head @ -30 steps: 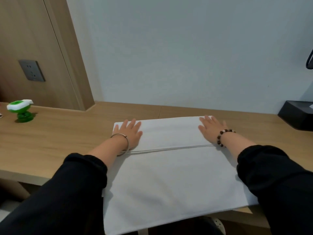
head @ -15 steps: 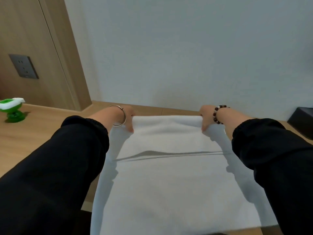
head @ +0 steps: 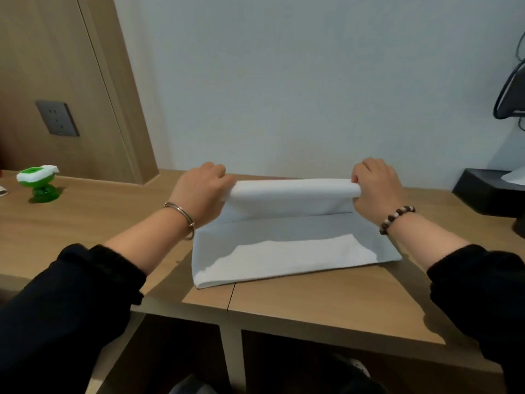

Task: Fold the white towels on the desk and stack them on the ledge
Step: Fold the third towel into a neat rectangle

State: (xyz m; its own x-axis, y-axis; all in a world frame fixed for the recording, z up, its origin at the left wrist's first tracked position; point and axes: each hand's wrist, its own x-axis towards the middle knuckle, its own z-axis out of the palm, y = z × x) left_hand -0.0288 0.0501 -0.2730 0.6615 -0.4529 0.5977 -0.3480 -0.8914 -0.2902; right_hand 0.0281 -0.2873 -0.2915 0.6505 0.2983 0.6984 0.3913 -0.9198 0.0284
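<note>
Left hand [head: 203, 191]: gripping towel's [head: 287, 245] raised fold, left end.
Right hand [head: 375, 189]: gripping right end.
Towel: lower part resting on bench [head: 312, 302].

Left grip [head: 203, 191] and right grip [head: 375, 189] level, fingers [head: 217, 169] curled, apparently pinching, forearms outstretched

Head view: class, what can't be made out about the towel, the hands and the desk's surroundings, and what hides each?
Head view: the grip under the left hand and right hand, hidden by their backs and the white towel.
Head view: the black box, cut off by the right edge.
Head view: the space under the desk, too dark.
Head view: which surface is the ledge.
</note>
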